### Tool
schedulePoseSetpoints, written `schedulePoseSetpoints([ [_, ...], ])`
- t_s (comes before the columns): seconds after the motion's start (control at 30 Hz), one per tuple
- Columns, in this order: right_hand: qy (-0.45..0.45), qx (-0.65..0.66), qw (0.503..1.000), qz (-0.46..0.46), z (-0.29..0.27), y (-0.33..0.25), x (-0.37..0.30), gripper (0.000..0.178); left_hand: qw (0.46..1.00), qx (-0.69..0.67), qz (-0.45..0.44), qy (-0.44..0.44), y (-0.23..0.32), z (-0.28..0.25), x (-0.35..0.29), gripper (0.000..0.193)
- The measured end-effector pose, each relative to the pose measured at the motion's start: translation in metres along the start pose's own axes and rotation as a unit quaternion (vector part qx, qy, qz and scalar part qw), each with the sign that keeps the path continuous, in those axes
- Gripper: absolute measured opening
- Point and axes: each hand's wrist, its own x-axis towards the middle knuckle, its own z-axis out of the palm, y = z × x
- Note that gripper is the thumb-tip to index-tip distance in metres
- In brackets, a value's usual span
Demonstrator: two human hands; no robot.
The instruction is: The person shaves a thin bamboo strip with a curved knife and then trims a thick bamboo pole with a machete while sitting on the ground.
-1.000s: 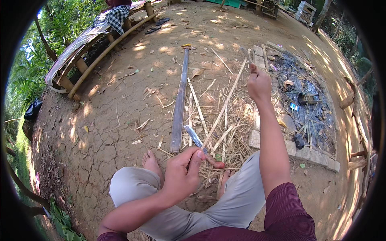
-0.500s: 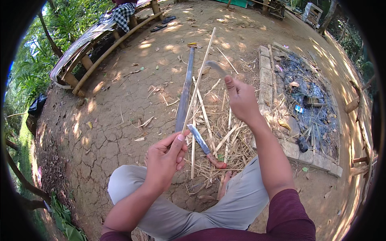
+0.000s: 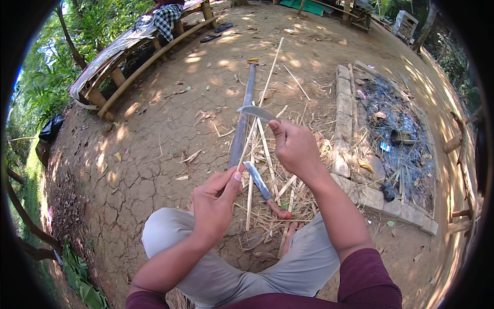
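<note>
My left hand [image 3: 215, 206] is closed around the lower end of a thin pale bamboo strip [image 3: 274, 63], which slants up and away from me. In my right hand [image 3: 298, 149] is a curved knife [image 3: 260, 112], thumb up along its handle. Its blade lies across the strip, about midway along; whether it cuts in cannot be seen. Between my hands and feet, a second knife [image 3: 259, 181] with a reddish-brown handle rests on the ground. Several loose pale strips [image 3: 266, 149] and a heap of shavings [image 3: 262, 226] surround it. Beyond my left hand lies a long dark pole [image 3: 243, 126].
To the right, a brick border [image 3: 343, 118] surrounds ash [image 3: 406, 139] and litter. A low bamboo bench [image 3: 116, 62] stands at the far left, where a person's checkered cloth [image 3: 163, 26] shows. Below its near end is a black bag [image 3: 50, 127]. The earth is cracked.
My right hand has moved left and toward me, bringing the knife blade from right of the strip to across it. My left hand keeps its grip on the strip. The view has shifted slightly.
</note>
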Motion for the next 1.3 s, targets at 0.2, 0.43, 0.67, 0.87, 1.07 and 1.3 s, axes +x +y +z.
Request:
schedulePoseSetpoints([
  [0.2, 0.061, -0.078, 0.992, 0.078, -0.015, 0.019, 0.022, 0.056, 0.991, 0.076, 0.107, -0.023, -0.001, 0.005, -0.007, 0.024],
  [0.43, 0.151, -0.121, 0.961, 0.198, -0.045, 0.1, 0.061, 0.068, 0.98, 0.125, 0.132, -0.076, -0.017, 0.006, -0.013, 0.021],
  [0.67, 0.175, 0.157, 0.89, 0.39, -0.066, 0.207, 0.05, 0.073, 0.991, 0.026, -0.003, -0.128, -0.012, -0.004, -0.012, 0.023],
  [0.87, 0.01, 0.329, 0.902, 0.279, -0.03, 0.089, 0.041, 0.064, 0.978, -0.188, -0.08, -0.029, -0.006, -0.019, 0.01, 0.028],
  [1.07, -0.144, 0.274, 0.948, 0.074, -0.005, -0.016, -0.002, 0.045, 0.967, -0.252, -0.034, 0.03, 0.0, -0.022, 0.03, 0.028],
  [1.3, -0.264, 0.362, 0.888, 0.106, 0.014, -0.066, -0.044, 0.025, 0.949, -0.314, -0.001, 0.015, -0.004, -0.027, 0.033, 0.027],
])
